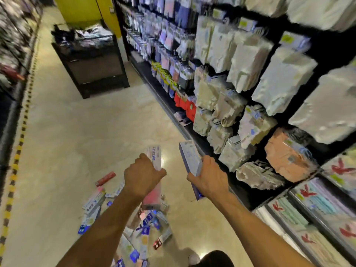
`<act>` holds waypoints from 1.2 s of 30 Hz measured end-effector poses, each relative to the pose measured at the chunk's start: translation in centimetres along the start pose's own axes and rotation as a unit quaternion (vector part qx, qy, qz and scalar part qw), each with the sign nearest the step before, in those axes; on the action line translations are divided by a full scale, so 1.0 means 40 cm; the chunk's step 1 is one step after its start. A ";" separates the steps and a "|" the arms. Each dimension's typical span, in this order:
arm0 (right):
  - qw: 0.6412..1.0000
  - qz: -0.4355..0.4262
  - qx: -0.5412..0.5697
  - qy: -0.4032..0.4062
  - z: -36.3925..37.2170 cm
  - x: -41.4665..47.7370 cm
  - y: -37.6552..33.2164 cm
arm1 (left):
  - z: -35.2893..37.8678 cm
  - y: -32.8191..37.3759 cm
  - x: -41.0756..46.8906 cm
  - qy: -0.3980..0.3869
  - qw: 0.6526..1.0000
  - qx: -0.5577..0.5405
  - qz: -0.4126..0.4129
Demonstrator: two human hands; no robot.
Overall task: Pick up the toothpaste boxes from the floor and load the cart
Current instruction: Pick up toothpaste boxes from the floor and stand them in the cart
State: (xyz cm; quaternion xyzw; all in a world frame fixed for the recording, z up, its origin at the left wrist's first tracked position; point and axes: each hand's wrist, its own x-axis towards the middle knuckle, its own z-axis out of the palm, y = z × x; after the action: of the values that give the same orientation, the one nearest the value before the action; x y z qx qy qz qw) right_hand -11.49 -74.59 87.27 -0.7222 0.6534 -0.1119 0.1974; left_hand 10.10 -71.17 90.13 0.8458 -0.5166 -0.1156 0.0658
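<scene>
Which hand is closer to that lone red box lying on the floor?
Left. The left hand, holding a pink-white box, hangs above and just right of the red box; the right hand, holding a blue box, is farther right, by the shelves.

the left hand (143, 175) is holding a white-and-pink box (154, 157); the right hand (210, 178) is holding a violet-edged pale blue box (189, 157); yellow-and-black stripes (18, 149) are edging the beige floor (86, 132).

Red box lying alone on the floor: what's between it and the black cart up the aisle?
Only bare tan floor between the red box and the black cart, in the head view.
</scene>
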 end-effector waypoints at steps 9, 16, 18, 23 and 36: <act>0.976 0.191 -0.019 0.105 -0.094 -0.253 0.085 | -0.010 0.144 -0.084 -0.049 0.972 0.008 0.231; 0.912 0.355 0.019 0.202 -0.111 -0.602 0.176 | 0.039 0.262 -0.298 -0.104 0.913 0.017 0.395; 0.891 0.396 0.022 0.219 -0.120 -0.714 0.201 | 0.053 0.299 -0.384 -0.114 0.891 0.023 0.439; 0.836 0.472 0.047 0.275 -0.149 -0.978 0.258 | 0.061 0.390 -0.629 -0.121 0.840 0.030 0.527; 0.742 0.598 0.025 0.302 -0.194 -1.624 0.429 | 0.154 0.504 -1.314 -0.148 0.750 0.051 0.643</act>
State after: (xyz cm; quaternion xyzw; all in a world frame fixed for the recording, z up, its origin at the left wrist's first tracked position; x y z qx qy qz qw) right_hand -38.07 -12.68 93.08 -0.1067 0.9734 -0.2000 0.0340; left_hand -31.95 -33.60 95.56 0.2884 -0.9467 -0.1433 0.0037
